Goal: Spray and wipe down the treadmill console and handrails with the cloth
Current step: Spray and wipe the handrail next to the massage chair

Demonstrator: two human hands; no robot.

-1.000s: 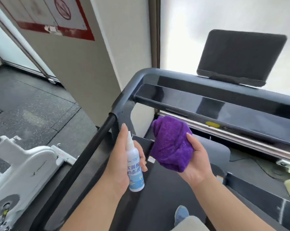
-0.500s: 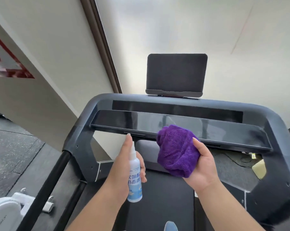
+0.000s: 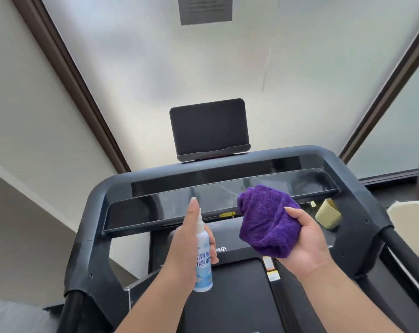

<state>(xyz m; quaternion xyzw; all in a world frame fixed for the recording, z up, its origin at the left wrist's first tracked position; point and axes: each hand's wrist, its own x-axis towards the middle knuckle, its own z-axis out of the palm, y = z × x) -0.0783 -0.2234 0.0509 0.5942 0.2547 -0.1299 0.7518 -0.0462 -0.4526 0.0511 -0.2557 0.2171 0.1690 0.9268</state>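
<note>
My left hand grips a small white spray bottle with a blue label, forefinger stretched up over its nozzle, which faces the glossy black treadmill console. My right hand holds a bunched purple cloth just in front of the console's right half, apart from its surface. The dark tablet holder stands upright above the console. The left handrail and right handrail run down both sides toward me.
The black running belt lies below my arms. A yellowish object sits under the console at the right. A frosted window with a paper notice fills the wall ahead. A white machine part shows at the lower left.
My view has swung right and upward, from the left handrail and floor to the console head-on. Both hands keep the same hold on bottle and cloth, now raised in front of the console.
</note>
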